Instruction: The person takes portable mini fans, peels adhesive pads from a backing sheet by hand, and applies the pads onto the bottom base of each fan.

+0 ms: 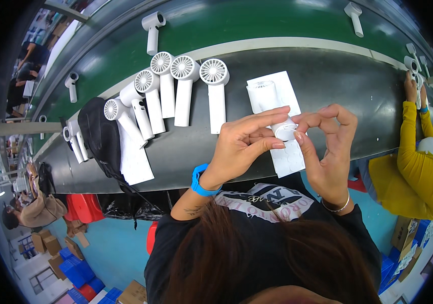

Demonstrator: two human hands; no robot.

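Note:
A white handheld fan (264, 92) is tilted above white sheets (288, 161) on the dark table, its handle end pointing toward me. My left hand (246, 144) grips the handle between thumb and fingers from the left side. At the handle's end, the thumb and index finger of my right hand (327, 144) come together in a pinch. Whatever lies between them is too small to make out. Left of my hands, several more white fans (216, 99) rest on the table, with round grilles at their far ends.
Beyond the table runs a green conveyor belt (257, 25) carrying spaced-out fans (152, 34). A black bag (97, 131) and white sheets (138, 164) lie at the left. At the right, a person in a yellow sleeve (409, 131) handles another fan.

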